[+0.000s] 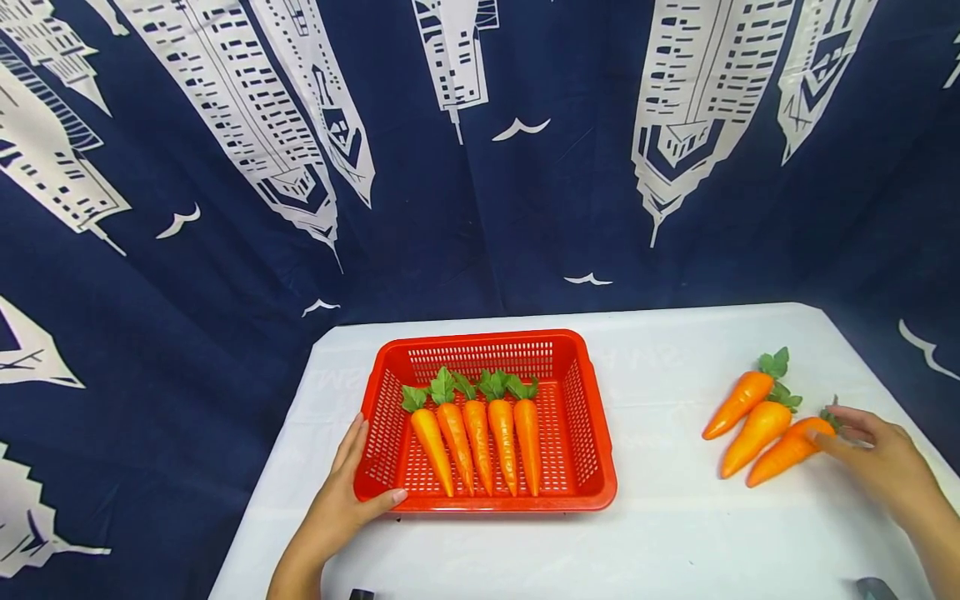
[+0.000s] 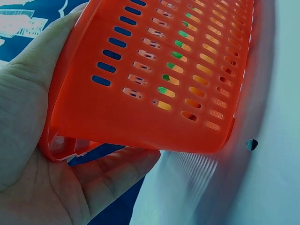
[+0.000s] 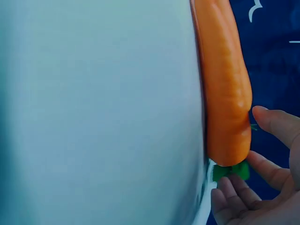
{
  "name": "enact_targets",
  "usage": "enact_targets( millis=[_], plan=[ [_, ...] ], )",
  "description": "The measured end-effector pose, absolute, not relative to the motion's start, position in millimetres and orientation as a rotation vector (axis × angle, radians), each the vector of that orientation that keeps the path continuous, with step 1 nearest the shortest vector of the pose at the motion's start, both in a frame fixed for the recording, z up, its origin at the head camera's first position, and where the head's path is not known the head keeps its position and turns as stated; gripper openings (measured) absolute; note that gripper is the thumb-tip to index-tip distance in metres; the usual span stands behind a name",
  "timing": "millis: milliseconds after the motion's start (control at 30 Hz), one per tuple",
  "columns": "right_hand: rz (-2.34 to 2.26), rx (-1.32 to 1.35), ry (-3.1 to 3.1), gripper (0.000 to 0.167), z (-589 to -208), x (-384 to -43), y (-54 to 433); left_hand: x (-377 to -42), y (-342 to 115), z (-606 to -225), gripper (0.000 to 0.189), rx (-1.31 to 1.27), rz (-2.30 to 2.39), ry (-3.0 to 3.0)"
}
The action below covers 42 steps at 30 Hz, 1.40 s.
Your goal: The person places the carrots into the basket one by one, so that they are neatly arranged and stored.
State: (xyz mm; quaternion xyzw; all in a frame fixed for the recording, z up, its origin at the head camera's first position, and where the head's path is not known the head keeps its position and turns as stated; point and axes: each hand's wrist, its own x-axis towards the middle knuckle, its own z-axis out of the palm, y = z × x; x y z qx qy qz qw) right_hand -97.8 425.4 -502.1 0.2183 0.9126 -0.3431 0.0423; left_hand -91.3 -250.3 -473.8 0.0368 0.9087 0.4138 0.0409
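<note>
A red plastic basket (image 1: pixel 487 505) with slotted walls holds several orange carrots (image 1: pixel 478 442), lying side by side with their green tops toward the back. My left hand (image 1: pixel 333 508) grips its front left corner, thumb at the front rim and fingers along the left side; the left wrist view shows the basket's wall (image 2: pixel 136 112) close up. On the right lie three loose carrots. Around the leafy end of the nearest carrot (image 1: pixel 787 454) is my right hand (image 1: pixel 881 454), its thumb and fingers spread, fingertips right at the carrot (image 3: pixel 227 93) in the right wrist view.
The other two loose carrots, a middle one (image 1: pixel 756 437) and a far one (image 1: pixel 738 404), lie beside it on the white table (image 1: pixel 660 533). A dark blue cloth (image 1: pixel 480 225) printed with white buildings hangs behind. A small dark object (image 1: pixel 362 594) shows at the bottom edge.
</note>
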Motion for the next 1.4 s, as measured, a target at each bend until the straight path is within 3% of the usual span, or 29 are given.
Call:
enact_targets(
  millis=[267, 767, 1400],
  plan=[
    [-0.983, 0.580, 2.830, 0.080, -510, -100, 424, -91, -250, -474, 0.114, 0.113, 1.275, 2.781],
    [-1.004, 0.666, 2.799, 0.086, -509, -100, 424, -92, -250, -474, 0.114, 0.116, 1.276, 2.788],
    [-1.262, 0.521, 2.811, 0.085, -470, -113, 402, -90, -252, -476, 0.113, 0.147, 1.279, 2.795]
  ],
)
